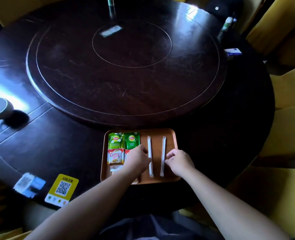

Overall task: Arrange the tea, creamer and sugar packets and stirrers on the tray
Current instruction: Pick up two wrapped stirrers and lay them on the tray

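Nudging risk: left hand [137, 157] and right hand [178, 160], each grip loosely apart and clamped on nothing, flank two stirrers [149, 153] on the tray [173, 135]; a careless brush could skew them or the packets [116, 140].

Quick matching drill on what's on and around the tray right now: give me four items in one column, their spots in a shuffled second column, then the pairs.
Items:
1. green tea packets
2. Coffee mate packet
3. wrapped stirrers
4. yellow QR card

Places:
A. right half of the tray, lying parallel
B. on the table, left of the tray
C. tray's far left corner, side by side
D. tray's left side, just nearer than the tea

Pairs: 1-C, 2-D, 3-A, 4-B
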A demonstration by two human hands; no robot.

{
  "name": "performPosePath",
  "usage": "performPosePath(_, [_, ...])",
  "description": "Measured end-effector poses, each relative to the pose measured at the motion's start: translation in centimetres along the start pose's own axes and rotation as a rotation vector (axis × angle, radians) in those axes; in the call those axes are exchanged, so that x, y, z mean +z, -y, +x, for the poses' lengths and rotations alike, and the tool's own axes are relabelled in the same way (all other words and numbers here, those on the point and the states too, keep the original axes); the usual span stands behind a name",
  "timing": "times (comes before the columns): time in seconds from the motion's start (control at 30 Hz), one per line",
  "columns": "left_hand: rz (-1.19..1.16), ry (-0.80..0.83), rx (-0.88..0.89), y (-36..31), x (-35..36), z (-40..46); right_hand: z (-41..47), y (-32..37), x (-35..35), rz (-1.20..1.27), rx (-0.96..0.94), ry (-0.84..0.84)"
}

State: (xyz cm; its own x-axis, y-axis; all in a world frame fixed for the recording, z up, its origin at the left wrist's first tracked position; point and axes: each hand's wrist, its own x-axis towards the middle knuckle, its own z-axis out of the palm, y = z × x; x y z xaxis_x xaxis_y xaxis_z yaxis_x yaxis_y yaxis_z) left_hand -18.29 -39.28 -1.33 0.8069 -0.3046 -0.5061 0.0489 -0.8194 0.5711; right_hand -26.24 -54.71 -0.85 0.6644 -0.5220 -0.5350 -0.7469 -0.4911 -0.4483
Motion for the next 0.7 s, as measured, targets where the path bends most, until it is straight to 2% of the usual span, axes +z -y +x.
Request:
performPosePath(0.13, [0.421,-0.075,0.436,1.1,-0.5,-0.6,0.1,-0.3,0.1,-0.221,-0.288,-0.022])
performPosePath(0.2, [0.581,-0.061,0.547,1.6,-0.4,-0.6,0.2,-0.2,0.3,-0.311,-0.378,-0.02])
performPosePath(0.37, [0.726,0.041,0.538,2.3,0.7,-0.1,0.4,-0.3,0.9,-0.47,-0.449,-0.012])
performPosePath(0.7, [0.682,0.063,0.558,2.2,2.1,0.5,1.1,-1.3,0.6,-0.486,-0.509,0.01])
